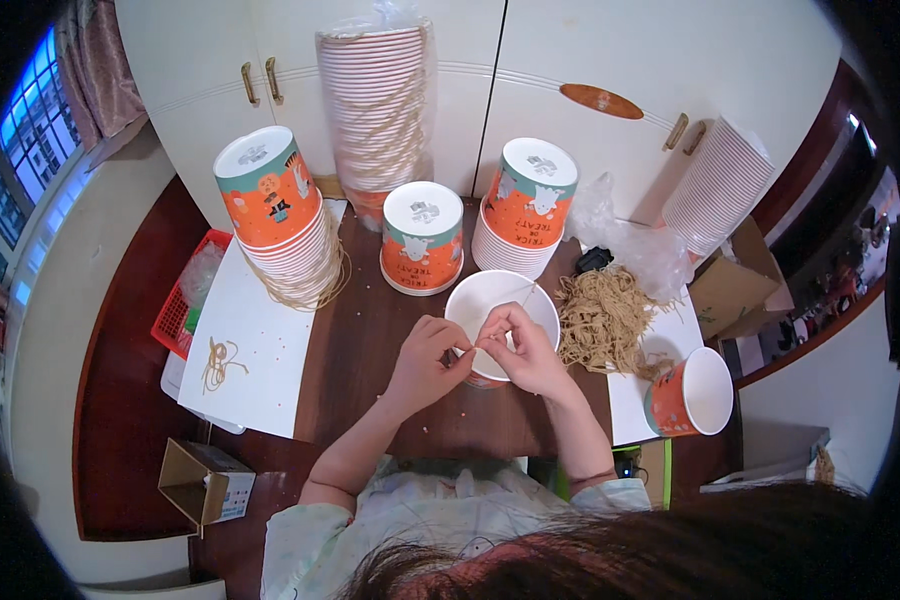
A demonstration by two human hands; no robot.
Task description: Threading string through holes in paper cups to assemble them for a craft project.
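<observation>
An open paper bucket (507, 290), white inside, stands in front of me on the brown table. Over its near rim my left hand (433, 360) and my right hand (523, 352) meet, fingertips pinched together. A thin tan cord seems to be between them, mostly hidden by the fingers. One strand also shows at the bucket's far right rim. Right of the bucket lies a tangled heap of tan cords (605, 320). An orange and green paper bucket (422, 240) stands upside down just beyond.
Upside-down bucket stacks stand at left (280, 205) and right (530, 205), cords draped round the left one. Behind rises a tall bagged bucket stack (378, 110). Another bucket (708, 392) lies tilted at the right edge. Loose cords (222, 364) lie on white board at left.
</observation>
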